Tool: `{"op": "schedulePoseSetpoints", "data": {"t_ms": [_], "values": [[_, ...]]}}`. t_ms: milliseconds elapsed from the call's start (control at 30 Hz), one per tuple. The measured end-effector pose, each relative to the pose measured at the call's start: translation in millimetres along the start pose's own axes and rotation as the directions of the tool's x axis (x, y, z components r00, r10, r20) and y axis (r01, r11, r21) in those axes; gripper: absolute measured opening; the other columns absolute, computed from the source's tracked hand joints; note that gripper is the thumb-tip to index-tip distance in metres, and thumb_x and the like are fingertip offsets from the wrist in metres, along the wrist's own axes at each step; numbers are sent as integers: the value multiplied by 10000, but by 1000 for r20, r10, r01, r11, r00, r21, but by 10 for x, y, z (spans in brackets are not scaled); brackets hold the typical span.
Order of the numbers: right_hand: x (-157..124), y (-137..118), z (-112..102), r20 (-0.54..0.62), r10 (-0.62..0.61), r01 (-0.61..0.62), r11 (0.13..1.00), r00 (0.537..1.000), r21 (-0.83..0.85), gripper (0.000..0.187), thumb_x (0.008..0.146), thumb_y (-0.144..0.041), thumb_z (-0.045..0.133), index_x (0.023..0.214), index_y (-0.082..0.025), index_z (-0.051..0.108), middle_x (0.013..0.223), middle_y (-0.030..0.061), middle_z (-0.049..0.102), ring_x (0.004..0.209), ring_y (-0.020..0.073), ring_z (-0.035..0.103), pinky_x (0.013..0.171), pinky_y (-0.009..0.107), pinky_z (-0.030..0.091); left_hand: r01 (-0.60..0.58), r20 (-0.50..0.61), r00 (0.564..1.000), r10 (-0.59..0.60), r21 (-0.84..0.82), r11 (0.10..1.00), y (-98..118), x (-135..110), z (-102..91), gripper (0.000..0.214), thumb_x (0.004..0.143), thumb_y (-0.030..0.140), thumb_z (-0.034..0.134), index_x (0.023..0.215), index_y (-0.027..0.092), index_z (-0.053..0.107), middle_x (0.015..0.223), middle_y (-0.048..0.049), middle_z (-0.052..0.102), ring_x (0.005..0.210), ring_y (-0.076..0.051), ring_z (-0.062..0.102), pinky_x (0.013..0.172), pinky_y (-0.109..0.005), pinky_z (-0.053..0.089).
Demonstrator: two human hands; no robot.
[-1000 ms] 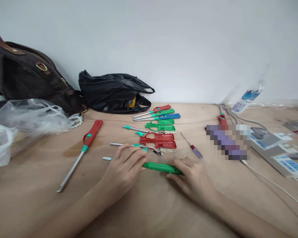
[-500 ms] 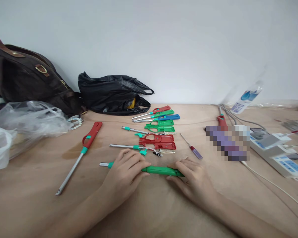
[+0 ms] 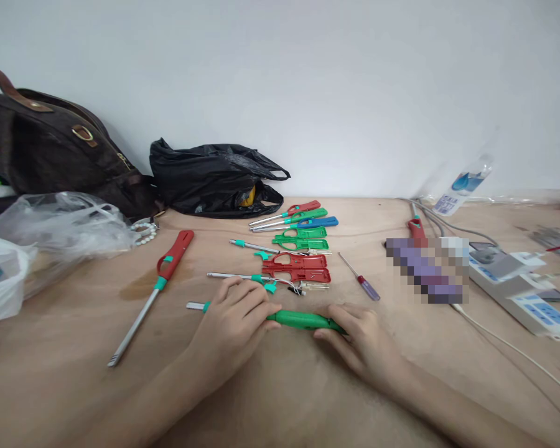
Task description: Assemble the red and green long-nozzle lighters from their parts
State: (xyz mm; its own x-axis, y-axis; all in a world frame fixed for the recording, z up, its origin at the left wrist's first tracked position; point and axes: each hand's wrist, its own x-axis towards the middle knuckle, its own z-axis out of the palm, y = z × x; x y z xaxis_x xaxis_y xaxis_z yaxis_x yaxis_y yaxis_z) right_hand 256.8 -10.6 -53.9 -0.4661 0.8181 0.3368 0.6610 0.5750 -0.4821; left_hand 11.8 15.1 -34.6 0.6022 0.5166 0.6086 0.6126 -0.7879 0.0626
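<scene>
Both my hands grip a green gas lighter (image 3: 303, 320) lying sideways just above or on the table; which of the two I cannot tell. My left hand (image 3: 238, 317) is closed round its front part, hiding the trigger, and the metal tube pokes out to the left. At the handle's right end, my right hand (image 3: 361, 336) pinches it between thumb and fingers. Beyond my hands lies an opened red lighter casing (image 3: 296, 267) with loose tube, wires and teal parts. Behind it is an opened green casing (image 3: 303, 236). A screwdriver (image 3: 366, 287) rests to the right.
A red lighter (image 3: 172, 258) lies at left; a red, a green and a blue lighter (image 3: 318, 221) lie at the back. Around them are a black plastic bag (image 3: 205, 177), a brown bag (image 3: 51, 155), clear plastic bags (image 3: 65, 224), a power strip (image 3: 518, 295) and a bottle (image 3: 464, 186).
My hands keep their hold on the green lighter, which appears slightly rolled between them. The view has shifted a little; the other things stay where they were.
</scene>
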Motion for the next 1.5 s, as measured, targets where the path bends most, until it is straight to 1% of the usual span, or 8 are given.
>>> {"op": "schedulePoseSetpoints", "data": {"t_ms": [233, 400, 500, 567, 767, 967, 1300, 1500], "values": [[44, 39, -31, -36, 176, -157, 940, 984, 304, 224, 928, -352, 526, 909, -182, 669, 770, 46, 710, 681, 193, 642, 569, 273, 443, 165, -233, 954, -188, -115, 980, 145, 79, -154, 64, 892, 230, 609, 953, 247, 603, 909, 4, 657, 875, -191, 600, 811, -347, 421], [87, 54, -50, -43, 269, -212, 840, 962, 500, 310, 900, -405, 543, 699, -182, 624, 628, 16, 648, 614, 171, 595, 548, 266, 420, 430, -257, 755, -604, -502, 751, 302, 79, -92, 63, 903, 251, 526, 844, 232, 538, 759, 20, 538, 708, -152, 533, 645, -276, 441], [91, 28, -44, -38, 301, -222, 776, 953, 590, 321, 891, -430, 544, 702, -180, 617, 599, 8, 635, 606, 170, 597, 577, 279, 434, 462, -224, 482, -847, -757, 463, 133, 149, -38, 114, 886, 333, 562, 933, 235, 528, 843, 5, 571, 775, -156, 564, 651, -265, 450], [90, 14, -36, -28, 306, -219, 740, 952, 636, 321, 880, -443, 558, 711, -177, 621, 598, 7, 635, 594, 166, 597, 590, 284, 444, 403, -133, 390, -911, -865, 299, -18, 253, -59, 219, 909, 399, 528, 1048, 231, 546, 987, -29, 608, 860, -169, 592, 687, -275, 468], [101, -4, -27, 28, 284, -223, 683, 959, 695, 358, 866, -499, 571, 734, -172, 632, 603, 8, 634, 570, 161, 596, 570, 280, 457, 271, 142, 553, -821, -962, 16, -107, 536, -151, 294, 924, 416, 525, 1069, 168, 588, 1074, -97, 677, 1053, -243, 619, 902, -412, 493], [98, -64, -52, 11, 289, -206, 656, 957, 726, 351, 867, -498, 565, 727, -181, 614, 606, 1, 625, 560, 154, 588, 553, 267, 460, 246, 185, 618, -764, -969, -35, 179, 566, 1, 211, 898, 399, 586, 924, 193, 621, 892, -41, 720, 931, -237, 670, 849, -401, 524], [-60, -160, -89, -169, 254, -126, 831, 952, 541, 233, 902, -375, 574, 802, -178, 648, 663, 15, 647, 594, 157, 594, 504, 237, 411, 274, 211, 794, -571, -962, 24, 549, 435, 191, 330, 910, 530, 551, 873, 204, 581, 1110, -97, 707, 1040, -280, 641, 859, -430, 514], [-79, -187, -39, -250, 179, -46, 886, 951, 461, 183, 919, -331, 564, 893, -176, 658, 710, 15, 671, 592, 147, 604, 551, 236, 443, 221, 192, 793, -578, -975, -21, 602, 382, 241, 301, 927, 511, 541, 838, 224, 561, 1106, -61, 717, 1111, -265, 607, 929, -420, 478]]}}
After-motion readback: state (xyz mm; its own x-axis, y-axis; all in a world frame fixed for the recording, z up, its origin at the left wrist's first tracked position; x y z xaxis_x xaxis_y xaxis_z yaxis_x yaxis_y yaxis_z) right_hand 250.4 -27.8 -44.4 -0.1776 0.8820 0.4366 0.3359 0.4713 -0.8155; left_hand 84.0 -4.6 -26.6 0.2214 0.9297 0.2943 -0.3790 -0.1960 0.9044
